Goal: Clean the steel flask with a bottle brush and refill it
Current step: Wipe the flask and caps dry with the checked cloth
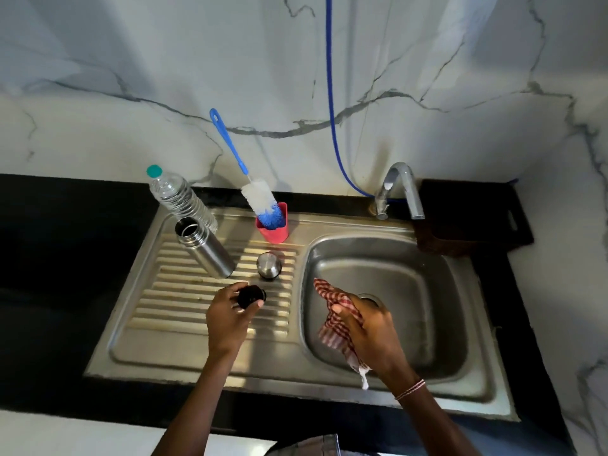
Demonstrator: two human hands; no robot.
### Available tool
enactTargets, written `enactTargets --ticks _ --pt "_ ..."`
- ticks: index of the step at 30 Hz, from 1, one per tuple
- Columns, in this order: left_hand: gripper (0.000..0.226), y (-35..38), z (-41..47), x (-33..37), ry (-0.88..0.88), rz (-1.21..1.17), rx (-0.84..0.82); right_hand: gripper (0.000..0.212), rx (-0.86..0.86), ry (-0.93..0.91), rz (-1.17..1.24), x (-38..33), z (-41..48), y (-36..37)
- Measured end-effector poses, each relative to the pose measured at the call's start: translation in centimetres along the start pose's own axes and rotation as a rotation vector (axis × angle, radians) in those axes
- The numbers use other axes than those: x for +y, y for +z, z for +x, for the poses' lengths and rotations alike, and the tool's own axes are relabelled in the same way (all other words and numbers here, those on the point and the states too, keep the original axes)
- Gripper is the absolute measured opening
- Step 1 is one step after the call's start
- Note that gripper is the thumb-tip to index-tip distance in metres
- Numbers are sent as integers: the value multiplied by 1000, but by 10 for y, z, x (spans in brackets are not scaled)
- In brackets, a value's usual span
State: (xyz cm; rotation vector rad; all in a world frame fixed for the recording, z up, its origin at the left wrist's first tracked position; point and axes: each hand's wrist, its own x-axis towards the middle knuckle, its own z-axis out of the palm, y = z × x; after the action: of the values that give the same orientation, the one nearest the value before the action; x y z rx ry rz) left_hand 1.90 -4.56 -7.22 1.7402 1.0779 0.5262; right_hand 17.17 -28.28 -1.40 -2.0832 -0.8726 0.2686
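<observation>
Down at the sink, the left hand (pixel 227 319) hovers over the ribbed draining board (pixel 171 291), its thumb and fingers curled around a small black stopper (pixel 251 296), which it pinches by the sides. The right hand (pixel 370 330) is over the basin (pixel 411 284), fingers closed tight on a bunched red-and-white checked cloth (pixel 332 311); one end of the cloth sticks up past the thumb and the other hangs below the palm. A thread band (pixel 409 390) circles that wrist. The steel flask (pixel 205 248) stands on the draining board behind the left hand with its mouth open and uncapped. Just to its right, a rounded steel cap (pixel 269 265) sits on the ribs, apart from the flask. Behind the flask, touching or nearly touching it, is a clear plastic water bottle (pixel 179 197) with a teal lid. The bottle brush (pixel 260 199) stands head-down in a red cup (pixel 274 228) at the back edge of the board, with its blue handle leaning against the marble wall. A steel tap (pixel 403 189) curves over the basin's far side, and a blue hose (pixel 332 93) runs down the wall to its base. The black counter (pixel 65 258) surrounds the sink.
</observation>
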Motion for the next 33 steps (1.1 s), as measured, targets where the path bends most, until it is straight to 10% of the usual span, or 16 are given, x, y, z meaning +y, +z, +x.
enactTargets --ticks 7,33 --pt "55 3 43 -10 259 636 -199 31 -25 89 1 14 -6 2" --pt "87 46 100 6 177 779 -292 39 21 178 55 10 -2 3"
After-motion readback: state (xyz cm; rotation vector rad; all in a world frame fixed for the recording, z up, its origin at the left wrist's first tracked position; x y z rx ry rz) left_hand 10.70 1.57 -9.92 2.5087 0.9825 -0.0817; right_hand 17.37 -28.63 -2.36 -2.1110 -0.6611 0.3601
